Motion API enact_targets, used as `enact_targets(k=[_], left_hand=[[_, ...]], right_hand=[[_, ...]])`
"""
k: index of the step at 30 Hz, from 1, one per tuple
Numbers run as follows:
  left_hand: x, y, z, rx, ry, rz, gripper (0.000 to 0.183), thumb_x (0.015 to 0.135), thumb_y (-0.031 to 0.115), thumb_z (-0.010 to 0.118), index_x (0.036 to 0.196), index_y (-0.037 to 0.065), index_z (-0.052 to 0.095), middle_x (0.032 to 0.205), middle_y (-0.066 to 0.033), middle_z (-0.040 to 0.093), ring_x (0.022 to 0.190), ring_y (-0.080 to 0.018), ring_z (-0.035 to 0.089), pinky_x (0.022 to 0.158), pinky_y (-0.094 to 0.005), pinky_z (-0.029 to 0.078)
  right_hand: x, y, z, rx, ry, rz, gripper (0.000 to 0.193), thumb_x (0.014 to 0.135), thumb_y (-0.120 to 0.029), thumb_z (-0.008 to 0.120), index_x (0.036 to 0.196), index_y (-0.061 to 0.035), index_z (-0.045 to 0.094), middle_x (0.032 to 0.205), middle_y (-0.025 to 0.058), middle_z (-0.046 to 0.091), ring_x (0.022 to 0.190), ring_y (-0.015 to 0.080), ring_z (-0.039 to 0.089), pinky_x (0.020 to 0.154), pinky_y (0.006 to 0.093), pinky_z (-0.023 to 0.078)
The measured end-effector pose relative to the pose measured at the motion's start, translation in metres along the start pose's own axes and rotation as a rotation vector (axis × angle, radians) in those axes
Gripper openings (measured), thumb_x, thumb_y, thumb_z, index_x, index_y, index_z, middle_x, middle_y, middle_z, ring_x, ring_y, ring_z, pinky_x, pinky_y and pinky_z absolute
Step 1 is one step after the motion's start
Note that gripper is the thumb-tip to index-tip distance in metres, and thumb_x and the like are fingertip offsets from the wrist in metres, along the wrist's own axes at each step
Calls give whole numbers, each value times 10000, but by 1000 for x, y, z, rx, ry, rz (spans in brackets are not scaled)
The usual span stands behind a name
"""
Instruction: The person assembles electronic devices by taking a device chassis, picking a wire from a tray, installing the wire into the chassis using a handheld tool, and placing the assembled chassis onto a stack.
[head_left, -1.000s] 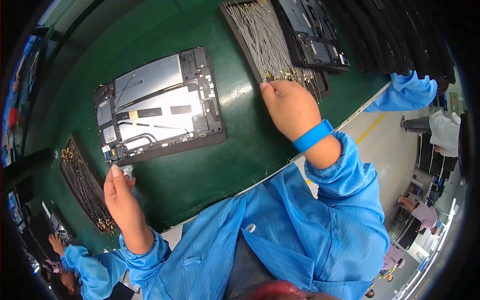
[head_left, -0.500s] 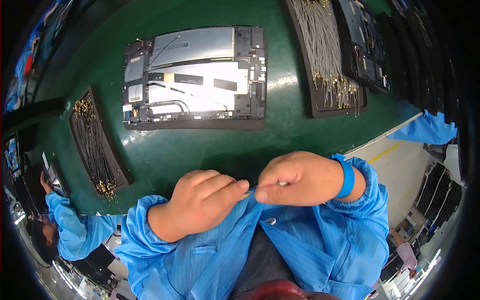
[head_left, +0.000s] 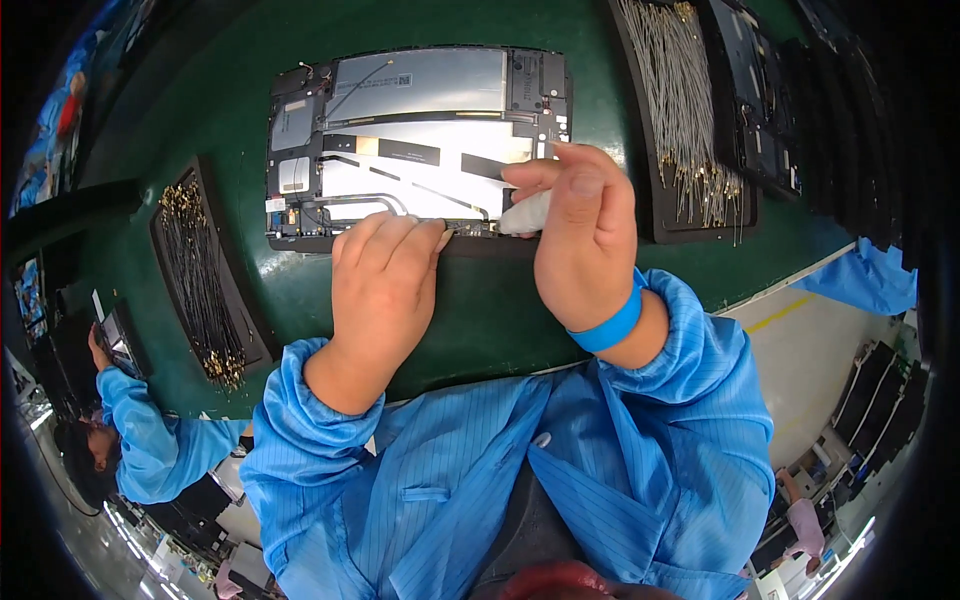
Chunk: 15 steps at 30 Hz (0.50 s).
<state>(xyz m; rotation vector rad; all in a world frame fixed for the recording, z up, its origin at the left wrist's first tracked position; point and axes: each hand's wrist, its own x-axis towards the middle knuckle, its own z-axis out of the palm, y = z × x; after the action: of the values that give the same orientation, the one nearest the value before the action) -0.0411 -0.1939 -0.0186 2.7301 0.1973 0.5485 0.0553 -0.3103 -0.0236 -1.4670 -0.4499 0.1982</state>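
Note:
An opened tablet (head_left: pixel 420 85) lies on a dark tray, its silver inner plates, black cables and boards exposed. My left hand (head_left: pixel 385 270) is over its near edge, fingers bent and closed, thumb against the index finger; whatever they pinch is hidden. To its right, my right hand (head_left: pixel 590 230) has its fingers apart over the near right part of the tablet. A white sleeve-like cover, seemingly a finger cot (head_left: pixel 527 213), sits on one finger, its tip touching the near edge. A blue wristband (head_left: pixel 612 318) circles my right wrist.
A tray of black cables (head_left: pixel 205 290) with gold ends lies at left. At right stands a tray of grey cables (head_left: pixel 670 100), beside another opened tablet (head_left: pixel 755 100). A co-worker's blue sleeve (head_left: pixel 150 430) shows at lower left. The green table (head_left: pixel 460 330) ends near my body.
Both hands have moved from in front of my chest forward to the tablet's near edge. My right fist has opened, revealing the white-covered finger. The whole view has shifted slightly.

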Motion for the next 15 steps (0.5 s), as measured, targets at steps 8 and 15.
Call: enact_targets(k=[8,15], left_hand=[[1,-6,0,-11,-36,8,189,628,41,602,810,80,568,791,-41,527,787,-224,493,703,-317,373],[-2,-8,0,-12,-58,4,187,628,50,602,810,83,575,796,-43,524,788,-222,492,704,-318,374]], right_hand=[[0,8,4,-18,-109,-45,260,868,-234,361,998,-9,376,815,127,570,675,141,531,606,252,433],[-1,10,6,-33,-122,-104,259,844,-238,437,956,-6,410,790,107,576,670,156,549,603,258,441]])
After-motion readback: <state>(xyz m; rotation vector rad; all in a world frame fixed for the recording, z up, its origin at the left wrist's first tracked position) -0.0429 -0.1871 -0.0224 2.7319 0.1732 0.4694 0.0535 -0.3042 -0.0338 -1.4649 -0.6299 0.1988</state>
